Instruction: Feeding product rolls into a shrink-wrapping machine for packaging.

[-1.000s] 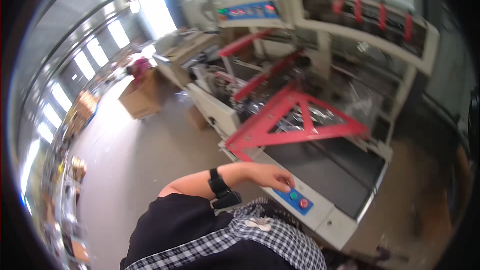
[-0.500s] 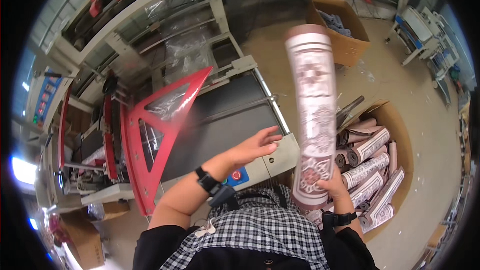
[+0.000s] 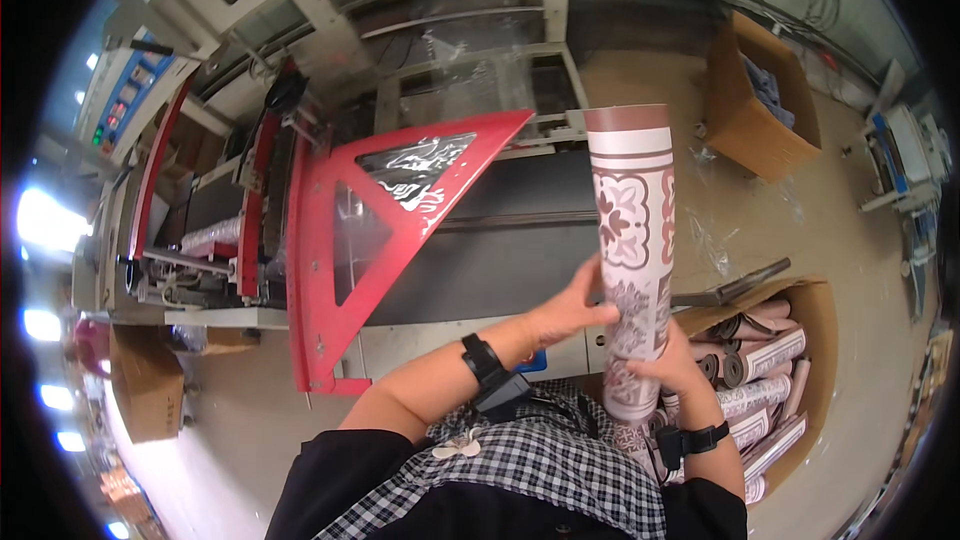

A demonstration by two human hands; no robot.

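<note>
A rolled-up mat (image 3: 632,230), white with brown and pinkish ornamental patterns and a brown end band, stands nearly upright in front of me. My right hand (image 3: 682,365) grips its lower part from the right side. Slightly higher, my left hand (image 3: 570,315) is closed against the left side, thumb across the front and the other fingers partly hidden behind the roll. Just left of the mat lies the dark flat bed (image 3: 490,265) of a machine, with a red triangular frame (image 3: 408,240) over it. Clear film shows through the frame's openings.
At my right a cardboard box (image 3: 822,360) holds several similar rolled mats (image 3: 775,352). Farther back stands another cardboard box (image 3: 735,120) with bluish cloth inside. A control panel (image 3: 125,90) with coloured buttons is at the far left. A metal bar (image 3: 752,280) juts out beside the near box.
My left hand has moved right and closed on the rolled mat, which my right hand was holding alone. In the view, the machine and boxes have shifted right.
</note>
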